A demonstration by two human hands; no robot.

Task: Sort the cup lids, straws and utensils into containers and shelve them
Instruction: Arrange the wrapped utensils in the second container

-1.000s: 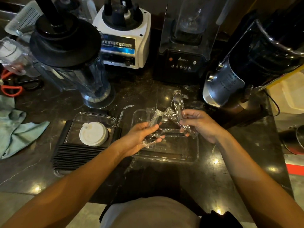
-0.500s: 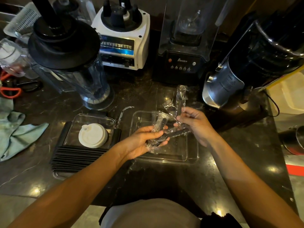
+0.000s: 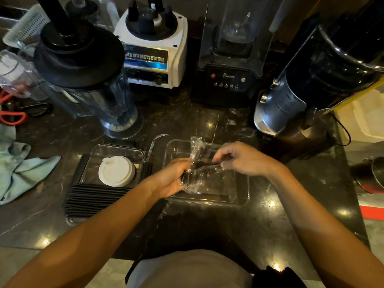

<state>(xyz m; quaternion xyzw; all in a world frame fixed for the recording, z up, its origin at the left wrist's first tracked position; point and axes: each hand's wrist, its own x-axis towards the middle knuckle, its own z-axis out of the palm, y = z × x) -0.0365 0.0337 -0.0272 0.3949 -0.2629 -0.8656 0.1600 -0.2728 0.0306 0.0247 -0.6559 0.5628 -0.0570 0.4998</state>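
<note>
My left hand [image 3: 169,179] grips a bundle of black utensils in clear plastic wrappers [image 3: 195,173] over a clear rectangular container [image 3: 242,196] on the dark counter. My right hand [image 3: 243,157] pinches the other end of the same wrapped utensils from the right. One wrapper end sticks up above the bundle. To the left, a white cup lid [image 3: 116,171] lies in a second clear container [image 3: 97,154]. In front of it lies a row of black straws [image 3: 93,199] in a tray.
A blender jug with a black lid [image 3: 83,80] stands behind the lid container. A white blender base [image 3: 151,48], a black blender [image 3: 228,75] and a dark machine [image 3: 307,90] line the back. A teal cloth [image 3: 18,171] lies at the left.
Both hands have lowered the wrapped utensils into the clear container and drawn closer together. The wrapper that stuck up toward the back now lies lower, over the bundle.
</note>
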